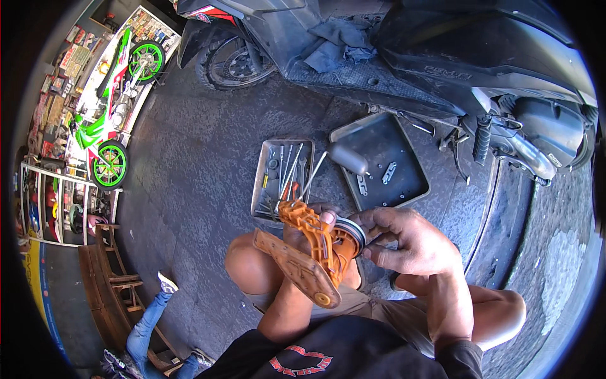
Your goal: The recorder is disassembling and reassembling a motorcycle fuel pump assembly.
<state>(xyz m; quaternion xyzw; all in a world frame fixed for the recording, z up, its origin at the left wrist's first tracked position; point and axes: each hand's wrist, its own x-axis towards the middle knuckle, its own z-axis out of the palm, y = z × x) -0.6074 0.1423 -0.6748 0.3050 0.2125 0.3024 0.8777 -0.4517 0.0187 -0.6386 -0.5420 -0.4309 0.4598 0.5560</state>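
Observation:
In front of my crossed legs I hold up an orange plastic assembly (312, 237), which looks like a fuel pump unit. It has a flat, dirt-specked plate on one side and a round end with a black and pale ring (351, 231). My left hand (297, 235) grips it from behind, its thumb on the top and most of its fingers hidden by the plastic. At the round end, my right hand (407, 240) has thumb and fingers curled closed around the ring's edge.
Ahead lies a tool tray (255, 183) with screwdrivers and spanners. Beside it, a dark tray (410, 142) holds small metal parts; a grey cylinder (349, 158) overlaps its edge. A scooter (353, 82) stands beyond. At left are a green-wheeled motorbike (108, 120), shelves and a person's leg (148, 319).

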